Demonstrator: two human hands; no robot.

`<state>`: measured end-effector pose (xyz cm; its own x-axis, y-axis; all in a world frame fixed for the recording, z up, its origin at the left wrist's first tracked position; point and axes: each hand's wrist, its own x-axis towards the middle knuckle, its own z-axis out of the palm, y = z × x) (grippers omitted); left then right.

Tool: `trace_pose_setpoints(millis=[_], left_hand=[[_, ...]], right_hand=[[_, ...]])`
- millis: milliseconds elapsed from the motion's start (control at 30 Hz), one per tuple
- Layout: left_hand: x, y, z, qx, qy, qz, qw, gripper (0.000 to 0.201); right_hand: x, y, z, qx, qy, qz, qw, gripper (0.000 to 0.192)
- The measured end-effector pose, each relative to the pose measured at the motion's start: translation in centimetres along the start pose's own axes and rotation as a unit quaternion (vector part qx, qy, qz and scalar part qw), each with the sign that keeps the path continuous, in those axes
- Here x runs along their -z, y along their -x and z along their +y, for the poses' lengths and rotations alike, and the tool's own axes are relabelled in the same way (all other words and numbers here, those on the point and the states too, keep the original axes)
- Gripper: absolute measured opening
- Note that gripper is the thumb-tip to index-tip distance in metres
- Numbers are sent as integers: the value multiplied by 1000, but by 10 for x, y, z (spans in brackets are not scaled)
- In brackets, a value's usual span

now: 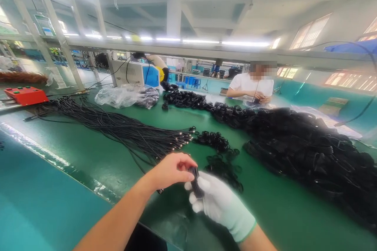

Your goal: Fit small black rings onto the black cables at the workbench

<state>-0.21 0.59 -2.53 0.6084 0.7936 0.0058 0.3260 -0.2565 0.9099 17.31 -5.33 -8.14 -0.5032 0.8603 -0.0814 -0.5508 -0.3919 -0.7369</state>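
Between my two hands is a coiled black cable (196,185), wound into a small tight bundle. My right hand (216,200), in a white glove, is closed round its lower part. The bare fingers and thumb of my left hand (173,170) pinch its upper end. Just beyond my left hand lies a long bunch of loose black cables (126,127), their metal plug ends pointing toward the middle of the table. Close past my hands sit a small heap of black rings (213,140) and a looser tangle of thin black loops (224,168).
A large pile of coiled black cables (294,141) covers the right side of the green table (97,157). Clear plastic bags (118,96), a white and blue machine (132,73) and a red control box (26,95) stand behind. Across the table sits a person in white (240,84).
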Motion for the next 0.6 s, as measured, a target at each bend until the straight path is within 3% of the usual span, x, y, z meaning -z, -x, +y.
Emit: trace_pose_setpoints(millis=[100,200,333,500,600], left_hand=[[-2,0,3,3,13,-1,1000,26],[-2,0,6,-9,27,-13,1000,26],[-4,2,5,13,1,10,1000,31],[1,5,2,35,12,96,995,33],[10,10,0,46,-8,133,990,35]], right_hand=[[3,-2,-2,21,7,-12,1000,36],[6,-2,-5,25,-4,-22,999,31],[1,-1,-6,43,21,-13,999,31],[-14,4,-12,38,112,86,989,39],[-18,13,-27,41,206,155,965,45]])
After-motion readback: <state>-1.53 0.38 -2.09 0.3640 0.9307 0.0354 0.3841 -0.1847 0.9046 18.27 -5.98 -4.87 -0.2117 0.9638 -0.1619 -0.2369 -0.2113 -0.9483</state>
